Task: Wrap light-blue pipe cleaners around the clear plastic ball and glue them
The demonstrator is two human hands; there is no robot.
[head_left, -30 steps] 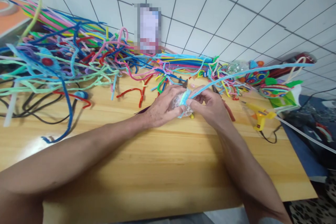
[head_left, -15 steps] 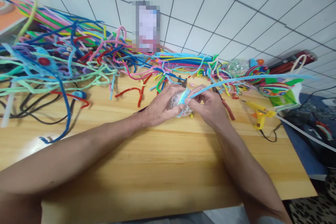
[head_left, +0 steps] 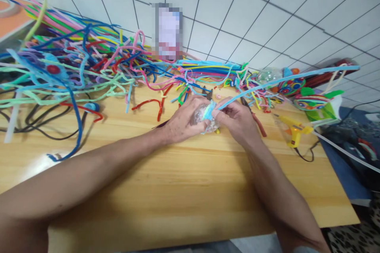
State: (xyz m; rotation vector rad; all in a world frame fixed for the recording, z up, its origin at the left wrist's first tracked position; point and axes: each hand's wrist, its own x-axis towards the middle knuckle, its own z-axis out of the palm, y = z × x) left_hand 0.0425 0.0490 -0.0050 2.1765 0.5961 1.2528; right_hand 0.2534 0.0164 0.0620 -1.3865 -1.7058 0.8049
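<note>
My left hand (head_left: 185, 120) is closed around a clear, rounded plastic ball (head_left: 198, 115) with bands of blue and yellow-green pipe cleaner across it. Between the thumb and fingers of my right hand (head_left: 236, 120) is a long light-blue pipe cleaner (head_left: 276, 82). One end of it meets the wrapped ball; its free length arcs up to the right. Part of the ball is hidden by my fingers. Just behind my hands lie dark-jawed pliers (head_left: 209, 94), and a red-handled tool (head_left: 259, 124) is beside my right hand.
A tangled heap of pipe cleaners (head_left: 97, 57) covers the back left. A yellow glue gun (head_left: 294, 129) lies at the right with its cord. Colourful wrapped ornaments (head_left: 311, 101) stand at the back right. A phone (head_left: 169, 31) leans on the tiled wall. Black cables (head_left: 38, 120) lie left.
The free end of the light-blue pipe cleaner has swung upward. My right hand has shifted very slightly, and the left still holds the ball. The whole view has moved a little.
</note>
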